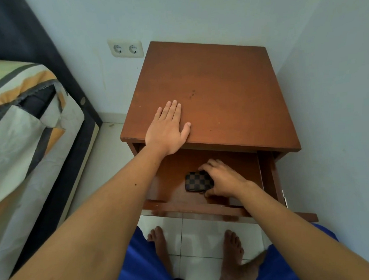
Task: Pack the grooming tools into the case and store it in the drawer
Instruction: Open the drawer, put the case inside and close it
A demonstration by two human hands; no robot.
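- While the drawer of the brown nightstand stands pulled out toward the person, its wooden floor shows, and one thing lies in it: a small dark case with a checkered pattern.
- The case lies flat on the drawer floor, about midway between the drawer's left and right walls and nearer the drawer's front board than its back.
- The case looks closed; what is inside it cannot be seen.
- The right hand reaches down into the drawer and covers the right end of the case, fingers curled over its far edge and thumb at its near edge, so it grasps the case, which rests on the drawer floor.
- The left hand lies flat, palm down and fingers spread a little, on the nightstand's top near its front left corner, just above the drawer opening; it holds nothing.
- The nightstand's top carries nothing but that hand.
- Left of the nightstand, a double wall socket sits on the pale wall, and further left a bed with a striped cover runs along the room.
- Below the drawer's front board, the person's bare feet stand on white floor tiles, with blue shorts at either side.
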